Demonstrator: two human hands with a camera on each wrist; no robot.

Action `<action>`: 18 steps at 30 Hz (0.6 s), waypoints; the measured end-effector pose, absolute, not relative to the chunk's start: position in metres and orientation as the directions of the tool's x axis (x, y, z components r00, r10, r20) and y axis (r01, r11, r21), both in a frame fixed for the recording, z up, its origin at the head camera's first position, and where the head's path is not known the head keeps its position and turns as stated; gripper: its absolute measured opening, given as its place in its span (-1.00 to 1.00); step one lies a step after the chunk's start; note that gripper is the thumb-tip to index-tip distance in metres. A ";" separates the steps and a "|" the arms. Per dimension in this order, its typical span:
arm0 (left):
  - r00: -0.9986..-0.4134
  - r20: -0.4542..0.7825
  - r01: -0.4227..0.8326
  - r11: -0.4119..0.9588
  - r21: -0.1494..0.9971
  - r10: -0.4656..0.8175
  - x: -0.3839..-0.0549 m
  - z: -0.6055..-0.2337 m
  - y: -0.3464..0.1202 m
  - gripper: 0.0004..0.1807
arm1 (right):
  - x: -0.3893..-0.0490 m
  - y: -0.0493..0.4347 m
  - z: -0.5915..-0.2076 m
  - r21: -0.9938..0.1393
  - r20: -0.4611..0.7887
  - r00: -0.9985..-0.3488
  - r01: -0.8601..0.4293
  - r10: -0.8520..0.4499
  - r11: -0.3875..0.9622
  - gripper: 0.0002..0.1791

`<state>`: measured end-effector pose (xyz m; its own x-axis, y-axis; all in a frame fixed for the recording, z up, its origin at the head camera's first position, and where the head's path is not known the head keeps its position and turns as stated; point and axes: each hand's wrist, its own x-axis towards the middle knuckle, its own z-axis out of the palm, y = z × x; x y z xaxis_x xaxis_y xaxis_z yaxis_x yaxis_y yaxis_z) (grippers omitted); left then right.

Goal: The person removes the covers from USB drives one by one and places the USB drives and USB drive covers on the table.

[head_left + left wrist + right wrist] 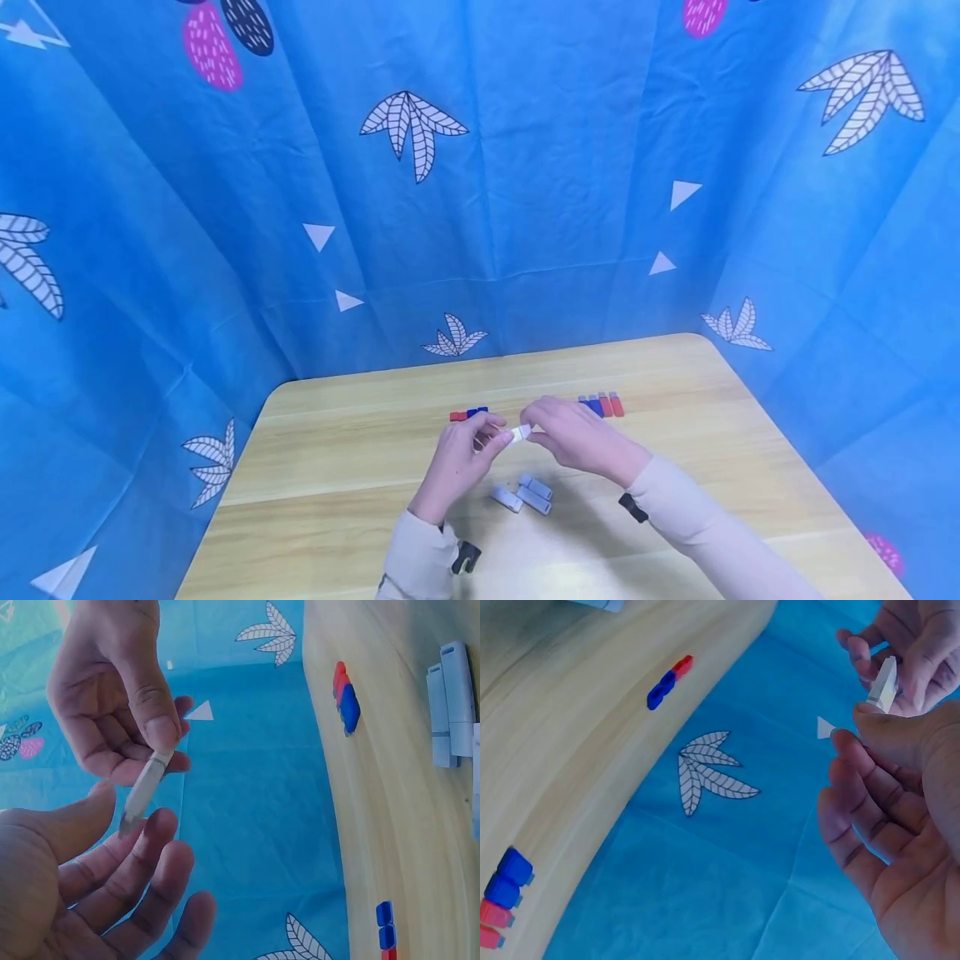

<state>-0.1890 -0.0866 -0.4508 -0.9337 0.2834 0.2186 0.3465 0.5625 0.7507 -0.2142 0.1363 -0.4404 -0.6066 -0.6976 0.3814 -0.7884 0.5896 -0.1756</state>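
A white USB flash drive is held up over the table between the two hands. My right hand pinches one end of it between thumb and fingertips, as the left wrist view also shows on the drive. My left hand is around the other end. Its fingers are spread and loosely bent, and in the left wrist view a gap shows between its thumb and the drive. Below the hands, three grey-white flash drives lie close together on the table.
Behind the right hand, two blue and two red flash drives lie in a row with their metal plugs showing. Small red and blue caps form a row behind the left hand. A blue patterned curtain hangs around the wooden table.
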 end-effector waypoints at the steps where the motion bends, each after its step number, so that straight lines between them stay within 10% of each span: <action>1: -0.932 0.214 0.348 0.562 0.751 0.291 -0.189 -0.450 -0.086 -0.74 | -0.213 0.137 -0.439 -0.183 0.393 -0.600 -0.794 -0.697 0.580 -0.84; 10: -0.891 0.241 0.437 0.576 0.691 0.386 -0.186 -0.442 -0.080 -0.76 | -0.206 0.140 -0.434 -0.305 0.493 -0.526 -0.850 -0.693 0.429 -0.75; 18: -0.880 0.264 0.444 0.489 0.751 0.395 -0.182 -0.442 -0.078 -0.80 | -0.200 0.140 -0.434 -0.549 0.341 -0.680 -0.705 -0.649 0.450 -0.79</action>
<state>-0.1815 -0.0783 -0.4415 -0.8802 0.3947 0.2635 0.4441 0.4893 0.7506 -0.1999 0.1402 -0.4336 -0.6797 -0.6493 0.3412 -0.7049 0.4496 -0.5486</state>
